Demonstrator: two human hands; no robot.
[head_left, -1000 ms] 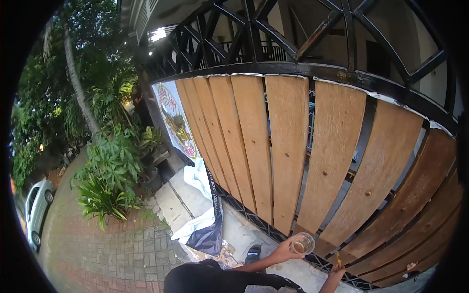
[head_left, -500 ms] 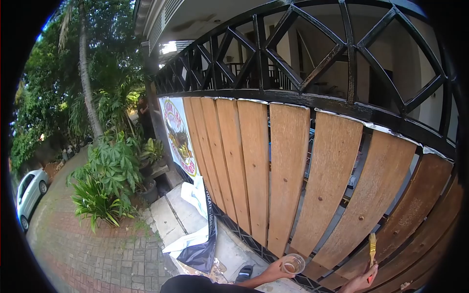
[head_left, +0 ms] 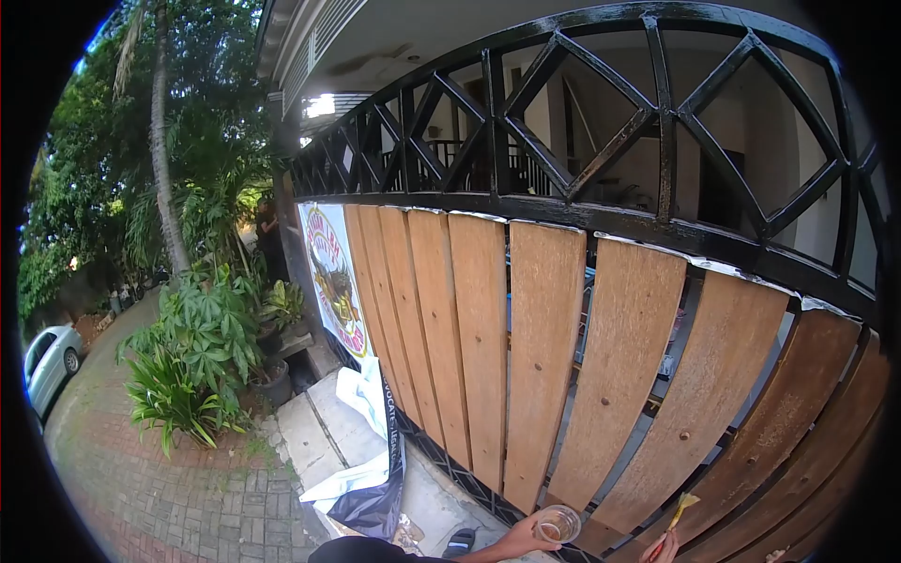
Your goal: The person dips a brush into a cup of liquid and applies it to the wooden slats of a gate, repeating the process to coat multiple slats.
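Observation:
My left hand is wrapped round a clear plastic cup with some brownish liquid in it, low in front of the fence. At the bottom right, my right hand grips a paintbrush by its red and yellow handle, bristles pointing up and right. The brush is in front of the lower part of the wooden slats; whether it touches them I cannot tell. Slats at the far right look darker than those to their left.
Black metal lattice tops the fence. A banner hangs at its left end, with crumpled sheeting below. Potted plants, a paved drive and a parked car are at left. A person stands beyond.
The view has tilted up slightly, so the fence sits lower. My right hand and the brush have moved lower and left, and the brush leans more to the right. My left hand still holds the cup.

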